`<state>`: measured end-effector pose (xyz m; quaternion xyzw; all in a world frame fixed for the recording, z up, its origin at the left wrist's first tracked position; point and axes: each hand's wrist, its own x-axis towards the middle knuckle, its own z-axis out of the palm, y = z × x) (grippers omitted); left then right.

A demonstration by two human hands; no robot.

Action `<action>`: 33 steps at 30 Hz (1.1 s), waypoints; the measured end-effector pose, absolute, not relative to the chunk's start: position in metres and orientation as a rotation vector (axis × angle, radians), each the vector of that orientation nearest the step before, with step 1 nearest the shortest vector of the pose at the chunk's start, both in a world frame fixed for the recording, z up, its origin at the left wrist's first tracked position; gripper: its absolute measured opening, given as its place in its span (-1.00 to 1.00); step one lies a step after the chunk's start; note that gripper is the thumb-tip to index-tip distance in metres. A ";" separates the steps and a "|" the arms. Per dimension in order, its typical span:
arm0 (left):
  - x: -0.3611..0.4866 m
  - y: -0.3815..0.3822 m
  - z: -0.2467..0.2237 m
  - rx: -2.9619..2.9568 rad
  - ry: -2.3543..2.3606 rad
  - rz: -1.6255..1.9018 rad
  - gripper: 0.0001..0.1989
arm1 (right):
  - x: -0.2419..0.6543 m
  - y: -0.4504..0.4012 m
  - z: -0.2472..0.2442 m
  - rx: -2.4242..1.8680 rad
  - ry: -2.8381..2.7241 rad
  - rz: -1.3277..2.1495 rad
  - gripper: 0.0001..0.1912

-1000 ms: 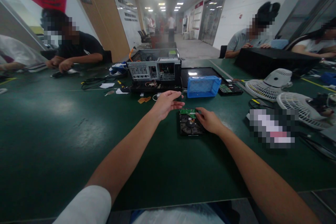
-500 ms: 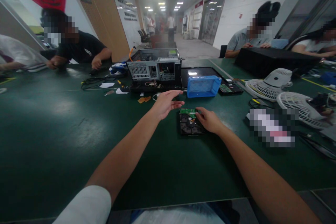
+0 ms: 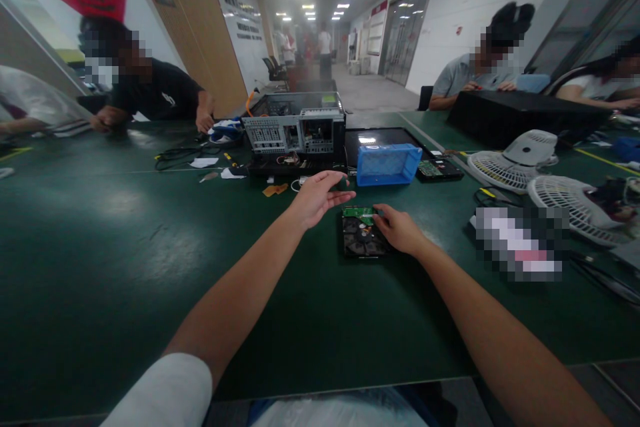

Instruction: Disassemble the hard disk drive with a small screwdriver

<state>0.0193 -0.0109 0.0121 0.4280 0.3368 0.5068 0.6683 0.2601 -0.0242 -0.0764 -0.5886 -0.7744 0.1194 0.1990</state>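
Table (image 3: 150, 320): blue bin (image 3: 386, 167) beyond hard drive (image 3: 361, 240)

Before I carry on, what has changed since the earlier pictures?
A co-worker's hand moved rightward in the picture, toward the case. The left hand shifted its fingers slightly. The right hand stayed at the drive, which has not moved.
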 end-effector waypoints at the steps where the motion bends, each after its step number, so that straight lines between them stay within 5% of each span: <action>1: 0.020 -0.010 0.010 0.969 0.761 1.139 -0.90 | 0.260 -0.024 -0.076 -1.643 -2.165 0.337 -0.57; 19: 0.017 -0.006 0.002 1.116 0.828 1.091 -0.72 | 0.260 -0.025 -0.076 -1.613 -2.173 0.335 -0.58; 33: 0.020 -0.009 0.008 0.988 0.779 1.115 -0.84 | 0.260 -0.025 -0.076 -1.639 -2.175 0.341 -0.57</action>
